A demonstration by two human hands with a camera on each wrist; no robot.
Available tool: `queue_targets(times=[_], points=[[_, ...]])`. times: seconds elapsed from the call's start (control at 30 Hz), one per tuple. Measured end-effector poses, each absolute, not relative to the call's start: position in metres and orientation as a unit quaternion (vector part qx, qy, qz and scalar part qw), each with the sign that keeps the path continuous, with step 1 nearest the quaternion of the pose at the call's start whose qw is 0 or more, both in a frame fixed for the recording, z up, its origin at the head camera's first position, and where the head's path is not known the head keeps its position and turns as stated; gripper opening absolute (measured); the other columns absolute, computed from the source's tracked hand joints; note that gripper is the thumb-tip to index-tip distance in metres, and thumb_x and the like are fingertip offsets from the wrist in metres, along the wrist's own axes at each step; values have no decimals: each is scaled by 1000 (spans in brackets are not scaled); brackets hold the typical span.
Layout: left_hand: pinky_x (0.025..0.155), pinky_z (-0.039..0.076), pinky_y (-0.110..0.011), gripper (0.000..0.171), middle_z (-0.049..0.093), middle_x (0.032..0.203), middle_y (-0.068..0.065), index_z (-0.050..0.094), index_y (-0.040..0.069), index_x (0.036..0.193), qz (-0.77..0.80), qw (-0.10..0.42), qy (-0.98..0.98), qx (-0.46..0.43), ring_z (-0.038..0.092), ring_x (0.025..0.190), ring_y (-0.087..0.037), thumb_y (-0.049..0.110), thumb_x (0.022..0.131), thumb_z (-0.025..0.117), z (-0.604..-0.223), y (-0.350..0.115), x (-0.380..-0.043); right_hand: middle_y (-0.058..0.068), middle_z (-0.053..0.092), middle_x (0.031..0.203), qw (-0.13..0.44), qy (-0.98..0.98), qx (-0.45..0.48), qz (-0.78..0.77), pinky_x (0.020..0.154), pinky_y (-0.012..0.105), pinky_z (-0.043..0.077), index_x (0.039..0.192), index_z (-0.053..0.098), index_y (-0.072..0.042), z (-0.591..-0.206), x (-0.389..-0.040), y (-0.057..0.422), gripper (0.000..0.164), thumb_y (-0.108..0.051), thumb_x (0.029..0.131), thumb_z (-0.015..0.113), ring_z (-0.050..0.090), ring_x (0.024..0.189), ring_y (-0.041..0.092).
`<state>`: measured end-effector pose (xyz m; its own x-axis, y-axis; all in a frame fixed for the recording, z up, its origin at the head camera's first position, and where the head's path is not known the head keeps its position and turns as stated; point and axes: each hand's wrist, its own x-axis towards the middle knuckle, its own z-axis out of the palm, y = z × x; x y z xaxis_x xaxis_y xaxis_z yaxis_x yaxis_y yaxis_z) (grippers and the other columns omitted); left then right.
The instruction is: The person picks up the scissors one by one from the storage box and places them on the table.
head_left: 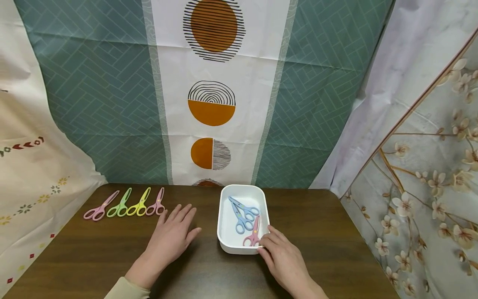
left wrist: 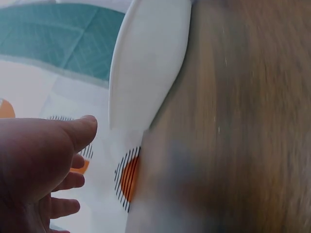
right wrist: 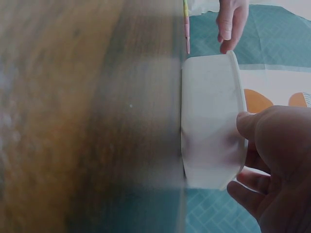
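A white plastic bin (head_left: pixel 239 250) stands on the table, with two pairs of blue scissors (head_left: pixel 243 207) and a pair of pink scissors (head_left: pixel 255 233) lying inside. My right hand (head_left: pixel 281 257) holds the bin by its near right corner, thumb at the front rim and fingers along the right side. To the left of the bin, my left hand (head_left: pixel 173 232) is held over the table with fingers extended and nothing in it. Beyond its fingertips lies a second pair of pink scissors (head_left: pixel 157 205), at the end of a row of scissors.
The row continues leftward with yellow scissors (head_left: pixel 139 207), green scissors (head_left: pixel 120 207) and another pink pair (head_left: pixel 100 210). Patterned cloth (head_left: pixel 213 70) hangs along the back edge of the dark wooden table (head_left: pixel 336 257), with more cloth at both sides.
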<state>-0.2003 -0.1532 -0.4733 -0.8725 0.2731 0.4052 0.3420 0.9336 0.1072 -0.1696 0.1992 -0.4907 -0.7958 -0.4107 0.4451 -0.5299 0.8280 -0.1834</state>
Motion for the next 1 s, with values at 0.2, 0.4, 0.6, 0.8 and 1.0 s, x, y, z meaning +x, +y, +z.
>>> queue_targets(times=[0.2, 0.4, 0.6, 0.8, 1.0], points=[[118, 36, -75, 63, 62, 156, -19, 66, 4, 150, -87, 204, -959, -177, 57, 145, -45, 44, 103, 78, -468, -139, -196, -8, 77, 117, 201, -935, 254, 146, 107, 48, 57, 103, 76, -23, -492, -170, 200, 12, -26, 98, 86, 60, 144, 26], [120, 34, -73, 63, 62, 156, -17, 65, 5, 151, -95, 196, -958, -187, 56, 146, -44, 45, 104, 77, -464, -127, -191, -7, 77, 118, 190, -938, 250, 145, 108, 48, 57, 104, 77, -24, -493, -171, 201, 11, -29, 99, 85, 59, 145, 26], [122, 34, -70, 63, 62, 156, -16, 65, 5, 151, -99, 186, -955, -209, 55, 146, -43, 45, 104, 76, -464, -111, -187, -7, 78, 118, 179, -942, 246, 144, 110, 48, 56, 104, 77, -23, -492, -171, 200, 11, -30, 100, 84, 59, 146, 26], [122, 36, -68, 59, 62, 157, -14, 66, 7, 151, -105, 170, -951, -234, 55, 146, -41, 43, 105, 75, -463, -95, -185, -8, 77, 116, 199, -935, 255, 143, 109, 48, 57, 103, 77, -23, -493, -171, 200, 11, -27, 98, 86, 60, 144, 26], [121, 37, -68, 53, 64, 153, -14, 67, 8, 150, -102, 185, -943, -256, 57, 144, -39, 40, 107, 73, -463, -83, -186, -8, 77, 114, 216, -926, 270, 150, 107, 47, 58, 101, 76, -21, -493, -171, 202, 8, -27, 101, 82, 61, 144, 28]])
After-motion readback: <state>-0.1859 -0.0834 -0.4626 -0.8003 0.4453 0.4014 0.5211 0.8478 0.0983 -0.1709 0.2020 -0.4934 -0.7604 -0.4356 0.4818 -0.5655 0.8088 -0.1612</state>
